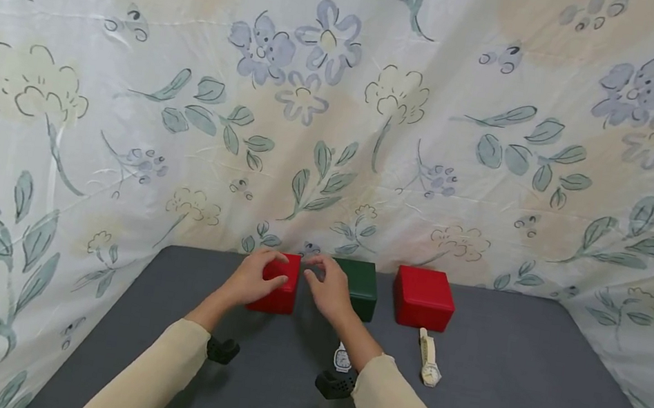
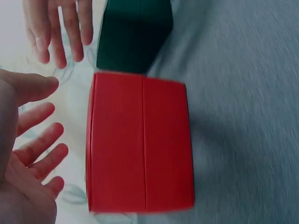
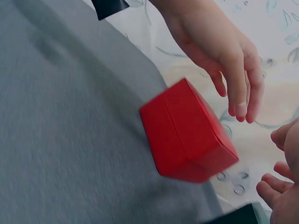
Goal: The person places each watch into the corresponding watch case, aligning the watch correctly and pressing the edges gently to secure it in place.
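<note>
A red box (image 1: 287, 281) with a seam around its side stands at the back left of the dark table. My left hand (image 1: 250, 280) hovers over its left part, fingers spread and loosely bent. To the box's right is my right hand (image 1: 330, 292), raised in front of a dark green box (image 1: 361, 284) and partly covering it. Neither hand holds anything; in the left wrist view a gap shows between the fingers of the left hand (image 2: 28, 186) and the red box (image 2: 140, 144). The right wrist view has both hands above the table's back edge.
Another red box (image 1: 423, 298) stands at the right of the row. In front of it lies a wristwatch with a cream strap (image 1: 429, 361). A second watch (image 1: 343, 358) lies partly behind the right forearm. Floral cloth (image 1: 337, 129) hangs behind the table (image 1: 496, 381).
</note>
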`<state>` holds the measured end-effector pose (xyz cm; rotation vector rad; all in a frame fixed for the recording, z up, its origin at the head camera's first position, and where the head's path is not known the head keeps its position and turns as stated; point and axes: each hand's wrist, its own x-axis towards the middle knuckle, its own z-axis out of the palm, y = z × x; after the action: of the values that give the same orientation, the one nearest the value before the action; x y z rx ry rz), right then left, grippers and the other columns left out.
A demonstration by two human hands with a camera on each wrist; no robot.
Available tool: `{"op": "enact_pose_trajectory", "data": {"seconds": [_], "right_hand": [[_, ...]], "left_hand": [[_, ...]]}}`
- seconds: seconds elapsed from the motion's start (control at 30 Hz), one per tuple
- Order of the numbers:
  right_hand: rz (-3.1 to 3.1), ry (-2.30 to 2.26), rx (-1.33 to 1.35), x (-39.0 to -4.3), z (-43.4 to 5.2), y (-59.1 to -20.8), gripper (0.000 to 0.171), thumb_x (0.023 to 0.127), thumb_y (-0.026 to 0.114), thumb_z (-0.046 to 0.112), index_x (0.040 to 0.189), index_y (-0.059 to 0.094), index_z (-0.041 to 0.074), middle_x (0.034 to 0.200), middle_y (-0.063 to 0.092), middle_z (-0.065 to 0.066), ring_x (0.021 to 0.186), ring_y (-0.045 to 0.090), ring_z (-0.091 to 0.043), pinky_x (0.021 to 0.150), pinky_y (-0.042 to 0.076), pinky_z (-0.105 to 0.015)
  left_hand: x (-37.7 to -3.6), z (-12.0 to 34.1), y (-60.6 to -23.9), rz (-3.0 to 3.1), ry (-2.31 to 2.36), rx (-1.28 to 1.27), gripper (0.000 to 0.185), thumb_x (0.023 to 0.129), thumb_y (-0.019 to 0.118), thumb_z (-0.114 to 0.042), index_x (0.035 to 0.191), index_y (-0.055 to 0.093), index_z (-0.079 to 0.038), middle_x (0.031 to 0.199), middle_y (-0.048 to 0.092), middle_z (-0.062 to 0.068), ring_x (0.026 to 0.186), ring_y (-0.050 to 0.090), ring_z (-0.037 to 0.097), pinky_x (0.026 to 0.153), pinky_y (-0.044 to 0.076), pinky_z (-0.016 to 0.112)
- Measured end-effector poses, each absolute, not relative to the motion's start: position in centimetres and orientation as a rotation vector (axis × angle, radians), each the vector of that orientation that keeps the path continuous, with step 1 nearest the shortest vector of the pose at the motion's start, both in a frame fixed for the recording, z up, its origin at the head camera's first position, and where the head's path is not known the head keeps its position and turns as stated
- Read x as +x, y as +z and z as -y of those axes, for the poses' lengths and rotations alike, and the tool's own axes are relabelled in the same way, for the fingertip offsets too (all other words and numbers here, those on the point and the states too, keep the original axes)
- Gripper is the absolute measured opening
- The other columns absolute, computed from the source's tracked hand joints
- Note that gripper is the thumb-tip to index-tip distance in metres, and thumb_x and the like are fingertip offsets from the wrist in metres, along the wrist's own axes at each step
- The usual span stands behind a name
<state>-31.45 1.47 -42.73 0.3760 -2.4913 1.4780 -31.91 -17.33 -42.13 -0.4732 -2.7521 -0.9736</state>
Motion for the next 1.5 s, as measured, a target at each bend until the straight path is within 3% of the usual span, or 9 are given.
{"op": "enact_pose_trajectory", "data": {"seconds": [0.3,0.53,0.8,0.97,1.13,1.27,1.5], "right_hand": [[2.492,1.411,0.338,-31.8,-4.8,-42.7,0.024,0.095,0.061,0.013,0.118,0.061,0.009,0.128,0.061,-0.011,0.122,0.057,-0.029,0.098,0.05,-0.046],[2.463,1.253,0.301,-32.1,-7.5,-43.5,0.023,0.093,0.062,0.014,0.115,0.062,0.008,0.125,0.064,-0.012,0.119,0.058,-0.03,0.101,0.047,-0.048],[2.544,1.182,0.229,-32.0,-9.7,-44.4,0.028,0.094,0.06,0.015,0.121,0.062,0.009,0.146,0.047,-0.016,0.135,0.045,-0.034,0.111,0.036,-0.053],[2.582,1.201,0.171,-32.0,-10.6,-45.6,0.043,0.094,0.061,0.018,0.134,0.051,0.006,0.152,0.037,-0.019,0.14,0.038,-0.036,0.112,0.033,-0.055],[2.633,1.327,0.07,-31.9,-11.2,-47.1,0.061,0.097,0.055,0.031,0.149,0.031,0.007,0.148,0.044,-0.019,0.132,0.047,-0.035,0.107,0.04,-0.055],[2.634,1.399,0.0,-31.7,-11.4,-48.3,0.063,0.099,0.049,0.042,0.15,0.03,0.011,0.142,0.051,-0.018,0.122,0.056,-0.034,0.102,0.045,-0.055],[2.574,1.414,0.025,-31.7,-11.2,-49.1,0.061,0.098,0.049,0.047,0.147,0.038,0.013,0.134,0.059,-0.016,0.113,0.06,-0.032,0.097,0.048,-0.052]], "left_hand": [[-32.7,13.9,-42.3,2.697,-1.028,-0.654,0.037,0.089,0.069,-0.021,0.124,0.061,-0.013,0.131,0.056,0.008,0.121,0.054,0.028,0.103,0.046,0.047],[-33.2,11.8,-43.0,2.714,-1.023,-0.773,0.041,0.088,0.069,-0.019,0.127,0.058,-0.009,0.129,0.056,0.01,0.116,0.058,0.031,0.099,0.05,0.044],[-33.4,9.8,-44.2,2.771,-1.061,-0.815,0.056,0.091,0.065,-0.019,0.141,0.044,-0.006,0.143,0.05,0.014,0.123,0.058,0.032,0.102,0.048,0.046],[-33.4,8.6,-45.0,2.796,-1.089,-0.76,0.068,0.092,0.064,-0.022,0.15,0.031,-0.008,0.152,0.039,0.015,0.133,0.047,0.033,0.108,0.042,0.049],[-33.4,7.5,-46.2,2.782,-1.265,-0.664,0.082,0.092,0.064,-0.025,0.154,0.013,-0.009,0.151,0.039,0.014,0.132,0.047,0.031,0.108,0.041,0.051],[-33.2,6.9,-47.6,2.79,-1.345,-0.612,0.072,0.094,0.061,-0.027,0.151,0.02,-0.01,0.143,0.049,0.014,0.123,0.054,0.029,0.104,0.045,0.05],[-33.0,6.7,-48.4,2.773,-1.337,-0.568,0.055,0.096,0.058,-0.028,0.143,0.035,-0.01,0.133,0.058,0.012,0.113,0.06,0.026,0.101,0.048,0.049]]}}
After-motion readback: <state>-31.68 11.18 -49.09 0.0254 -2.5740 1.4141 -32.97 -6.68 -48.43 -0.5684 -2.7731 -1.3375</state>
